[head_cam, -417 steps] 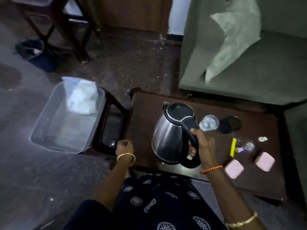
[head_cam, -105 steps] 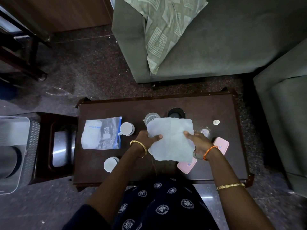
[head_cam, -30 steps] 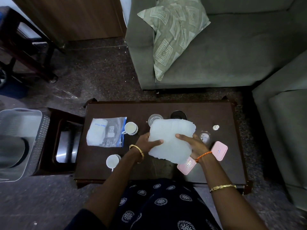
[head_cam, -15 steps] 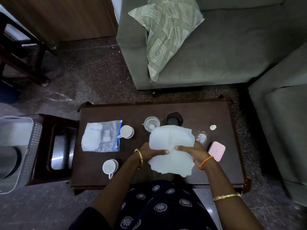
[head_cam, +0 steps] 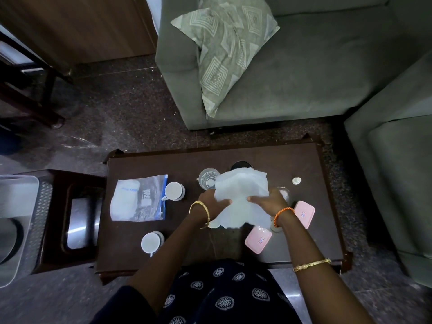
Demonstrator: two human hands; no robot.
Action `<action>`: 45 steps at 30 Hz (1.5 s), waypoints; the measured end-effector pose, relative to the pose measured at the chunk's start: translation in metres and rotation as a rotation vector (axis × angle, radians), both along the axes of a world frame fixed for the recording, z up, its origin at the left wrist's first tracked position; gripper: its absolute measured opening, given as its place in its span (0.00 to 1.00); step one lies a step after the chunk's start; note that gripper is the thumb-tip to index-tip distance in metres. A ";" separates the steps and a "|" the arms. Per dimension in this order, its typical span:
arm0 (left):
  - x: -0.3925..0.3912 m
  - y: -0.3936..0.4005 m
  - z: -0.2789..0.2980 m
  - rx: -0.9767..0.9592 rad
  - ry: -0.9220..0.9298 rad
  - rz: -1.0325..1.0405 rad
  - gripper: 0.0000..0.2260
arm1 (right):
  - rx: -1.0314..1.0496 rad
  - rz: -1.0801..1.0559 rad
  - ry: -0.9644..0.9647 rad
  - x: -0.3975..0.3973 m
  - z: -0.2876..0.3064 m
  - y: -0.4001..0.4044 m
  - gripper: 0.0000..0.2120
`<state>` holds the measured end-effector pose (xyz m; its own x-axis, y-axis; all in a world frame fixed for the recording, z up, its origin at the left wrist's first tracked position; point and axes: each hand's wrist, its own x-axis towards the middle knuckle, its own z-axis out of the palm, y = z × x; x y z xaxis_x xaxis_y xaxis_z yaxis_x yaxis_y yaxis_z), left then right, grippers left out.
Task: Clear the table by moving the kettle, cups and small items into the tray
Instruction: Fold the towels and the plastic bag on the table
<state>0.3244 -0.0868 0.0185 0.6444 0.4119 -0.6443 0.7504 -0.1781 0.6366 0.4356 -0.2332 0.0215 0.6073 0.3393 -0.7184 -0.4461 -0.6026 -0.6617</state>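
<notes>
head view, looking down. left hand (head_cam: 211, 200) and right hand (head_cam: 268, 200) each pinch an edge of a crumpled white paper sheet (head_cam: 240, 199), held above the dark brown wooden desk (head_cam: 187, 239). the sheet partly hides a clear drinking glass (head_cam: 207, 178), a black round cup (head_cam: 240, 164) and another clear glass (head_cam: 284, 192) by the right hand. two white ceramic mugs (head_cam: 174, 191) (head_cam: 151, 242) stand left of the hands, beside a clear zip-lock plastic bag (head_cam: 139, 199). two pink rectangular lidded boxes (head_cam: 258, 239) (head_cam: 304, 213) lie near the right wrist; a small white cap (head_cam: 296, 180) sits further back. the grey plastic tray (head_cam: 21, 195) at far left holds the steel kettle (head_cam: 7, 242), on a dark stool (head_cam: 77, 178). green sofa (head_cam: 304, 66) with patterned cushion (head_cam: 224, 47) behind.
</notes>
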 end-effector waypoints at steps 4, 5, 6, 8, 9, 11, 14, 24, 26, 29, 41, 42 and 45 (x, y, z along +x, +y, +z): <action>0.039 0.004 0.006 0.359 -0.098 0.030 0.14 | 0.005 -0.180 -0.238 0.015 -0.004 0.026 0.13; 0.048 0.003 0.005 0.385 -0.131 0.071 0.14 | -0.057 -0.168 -0.283 0.019 -0.008 0.033 0.15; 0.057 0.002 0.004 0.401 -0.158 0.105 0.13 | -0.126 -0.149 -0.322 0.024 -0.013 0.039 0.17; 0.068 -0.002 -0.002 0.417 -0.174 0.149 0.13 | -0.213 -0.142 -0.392 0.032 -0.021 0.047 0.17; 0.073 -0.004 -0.007 0.412 -0.170 0.170 0.13 | -0.233 -0.142 -0.425 0.035 -0.026 0.051 0.16; 0.082 -0.005 -0.016 0.377 -0.174 0.208 0.12 | -0.270 -0.124 -0.473 0.037 -0.035 0.057 0.15; 0.091 -0.007 -0.028 0.382 -0.187 0.217 0.10 | -0.276 -0.137 -0.498 0.038 -0.049 0.064 0.14; 0.104 -0.002 -0.073 0.299 -0.020 0.123 0.09 | -0.236 -0.102 -0.605 0.038 -0.097 0.073 0.08; 0.101 -0.004 -0.077 0.292 0.003 0.126 0.13 | -0.247 -0.052 -0.637 0.035 -0.102 0.069 0.12; 0.094 -0.005 -0.078 0.301 -0.018 0.162 0.15 | -0.275 -0.013 -0.689 0.035 -0.107 0.062 0.08; 0.092 -0.002 -0.079 0.405 0.070 0.105 0.11 | -0.245 -0.088 -0.660 0.037 -0.104 0.056 0.09; 0.092 -0.001 -0.078 0.393 0.072 0.101 0.11 | -0.242 -0.102 -0.658 0.036 -0.102 0.057 0.10; 0.091 -0.002 -0.071 0.352 0.040 0.093 0.14 | -0.195 -0.178 -0.673 0.030 -0.091 0.058 0.11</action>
